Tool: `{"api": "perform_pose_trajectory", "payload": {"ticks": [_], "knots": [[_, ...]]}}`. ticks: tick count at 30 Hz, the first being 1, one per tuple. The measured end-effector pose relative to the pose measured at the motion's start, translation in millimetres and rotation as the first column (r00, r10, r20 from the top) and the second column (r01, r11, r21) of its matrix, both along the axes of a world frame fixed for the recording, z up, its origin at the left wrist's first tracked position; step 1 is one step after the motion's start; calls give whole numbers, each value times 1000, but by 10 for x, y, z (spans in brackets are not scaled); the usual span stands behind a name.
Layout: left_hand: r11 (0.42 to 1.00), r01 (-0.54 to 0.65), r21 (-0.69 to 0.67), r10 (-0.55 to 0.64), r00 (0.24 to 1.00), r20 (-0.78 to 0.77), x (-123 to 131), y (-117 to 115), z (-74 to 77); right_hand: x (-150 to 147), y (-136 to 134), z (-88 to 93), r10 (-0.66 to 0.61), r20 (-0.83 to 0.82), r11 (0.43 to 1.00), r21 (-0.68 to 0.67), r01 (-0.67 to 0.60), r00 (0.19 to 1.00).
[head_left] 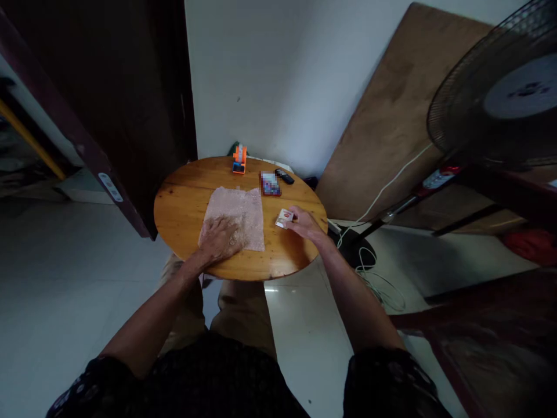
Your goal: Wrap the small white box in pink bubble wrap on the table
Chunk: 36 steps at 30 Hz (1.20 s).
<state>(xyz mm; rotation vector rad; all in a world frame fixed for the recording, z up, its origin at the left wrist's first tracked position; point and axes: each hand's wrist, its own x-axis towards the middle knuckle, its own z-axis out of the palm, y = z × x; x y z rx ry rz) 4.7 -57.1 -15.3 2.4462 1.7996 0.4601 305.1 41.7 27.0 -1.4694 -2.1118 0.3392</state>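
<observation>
A sheet of bubble wrap [238, 213] lies flat on a small round wooden table [183, 203]. My left hand [220, 239] rests palm down on the sheet's near left corner, fingers spread. My right hand [304, 224] is at the table's right side, fingers closed round a small white box with a red mark [285, 218] that sits on the wood just right of the bubble wrap.
An orange tape dispenser [239, 159], a phone [270, 183] and a small black device [284, 176] lie at the table's far side. A standing fan [500, 98] and leaning wooden board [391, 116] are to the right, white cables [374, 278] on the floor, a dark door [130, 104] on the left.
</observation>
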Motion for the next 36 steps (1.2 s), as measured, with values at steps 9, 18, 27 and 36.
{"api": "perform_pose_trajectory", "payload": {"ticks": [9,18,27,36], "knots": [[1000,-13,-3,13,999,36,33,3,17,-876,-231,216,261,-464,947,-46,-318,846],[987,-159,10,151,954,260,-6,-4,86,-1176,-84,-346,298,-348,928,-113,-355,889],[991,-80,-112,96,985,147,-255,15,173,-1118,-11,-397,246,-463,901,-214,-377,851],[993,-83,-89,98,977,188,-273,2,59,-1292,41,-369,327,-343,901,-168,-400,881]]}}
